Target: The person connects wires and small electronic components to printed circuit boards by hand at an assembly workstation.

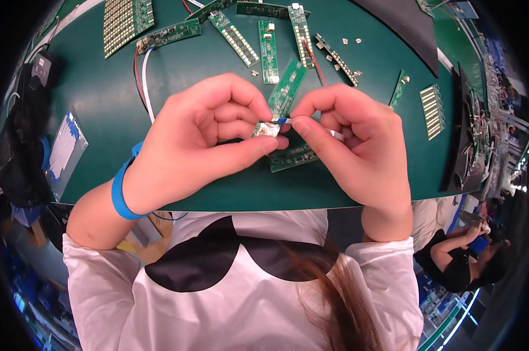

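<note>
My left hand (197, 143) is closed on a long green circuit board (288, 88), its thumb and fingers pinching the silvery lower end. The board's far end tilts up and away from me. Between thumb and forefinger, my right hand (361, 140) grips a thin flat ribbon cable (284, 120) with a blue end. That blue end meets the board's edge by my left fingertips; I cannot tell whether it sits in a connector. Beneath my hands lies another green board (293, 158), partly covered by the right fingers.
Across the back of the green table (217, 196) lie several strip boards (268, 52), a dotted panel (127, 26) and small loose parts (345, 41). Red, black and white wires (147, 88) trail at left. A silvery packet (68, 152) rests left; a striped panel (432, 114) right. Another person (460, 251) sits at right.
</note>
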`<state>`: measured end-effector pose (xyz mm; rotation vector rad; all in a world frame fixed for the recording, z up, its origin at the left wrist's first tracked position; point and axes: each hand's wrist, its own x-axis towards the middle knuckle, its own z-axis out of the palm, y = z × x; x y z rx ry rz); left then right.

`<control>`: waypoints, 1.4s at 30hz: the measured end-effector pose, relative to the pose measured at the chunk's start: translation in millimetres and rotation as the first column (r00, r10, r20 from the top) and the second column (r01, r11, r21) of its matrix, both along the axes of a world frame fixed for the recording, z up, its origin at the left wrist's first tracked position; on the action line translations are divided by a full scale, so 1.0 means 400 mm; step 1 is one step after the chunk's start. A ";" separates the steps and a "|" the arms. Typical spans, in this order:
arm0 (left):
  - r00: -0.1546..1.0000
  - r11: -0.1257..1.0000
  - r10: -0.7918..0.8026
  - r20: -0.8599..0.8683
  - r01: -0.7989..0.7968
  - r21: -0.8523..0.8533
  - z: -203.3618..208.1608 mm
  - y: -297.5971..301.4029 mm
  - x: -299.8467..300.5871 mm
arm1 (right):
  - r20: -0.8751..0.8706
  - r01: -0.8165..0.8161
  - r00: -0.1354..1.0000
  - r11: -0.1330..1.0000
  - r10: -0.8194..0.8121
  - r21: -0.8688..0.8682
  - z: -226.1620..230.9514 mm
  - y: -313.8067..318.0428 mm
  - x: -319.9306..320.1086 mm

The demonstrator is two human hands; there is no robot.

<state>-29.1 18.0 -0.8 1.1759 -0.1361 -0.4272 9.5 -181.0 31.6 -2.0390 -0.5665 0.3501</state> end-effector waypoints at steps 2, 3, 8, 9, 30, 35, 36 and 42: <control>1.000 1.000 0.014 -0.025 -0.014 0.005 -0.008 -0.005 -0.002 | -0.018 -0.017 1.000 1.000 0.017 0.004 -0.005 0.002 -0.004; 0.998 0.999 0.044 -0.034 -0.044 0.000 -0.006 -0.009 -0.002 | -0.022 0.009 1.000 0.999 -0.008 0.042 -0.010 0.008 -0.006; 0.995 0.994 0.097 -0.008 -0.097 0.047 0.003 -0.014 -0.008 | 0.067 0.012 0.998 1.000 -0.012 0.011 -0.012 0.009 -0.008; 0.996 0.993 0.087 -0.007 -0.086 0.085 0.002 -0.010 -0.007 | 0.092 0.005 0.996 1.000 -0.007 0.014 -0.016 0.011 -0.009; 0.996 0.993 0.083 -0.040 -0.079 0.087 -0.014 -0.013 0.004 | 0.228 -0.044 0.972 0.996 0.061 -0.081 -0.045 0.004 0.001; 0.996 0.992 0.080 -0.045 -0.075 0.098 -0.010 -0.012 0.003 | 0.219 -0.056 0.973 0.996 0.069 -0.068 -0.046 0.002 0.003; 0.996 0.991 0.081 -0.033 -0.077 0.107 -0.010 -0.012 0.004 | 0.212 -0.056 0.975 0.996 0.069 -0.064 -0.046 0.002 0.004; 0.995 0.985 0.104 0.007 -0.104 0.135 -0.014 -0.017 0.004 | 0.224 -0.067 0.971 0.995 0.082 -0.072 -0.047 0.000 0.010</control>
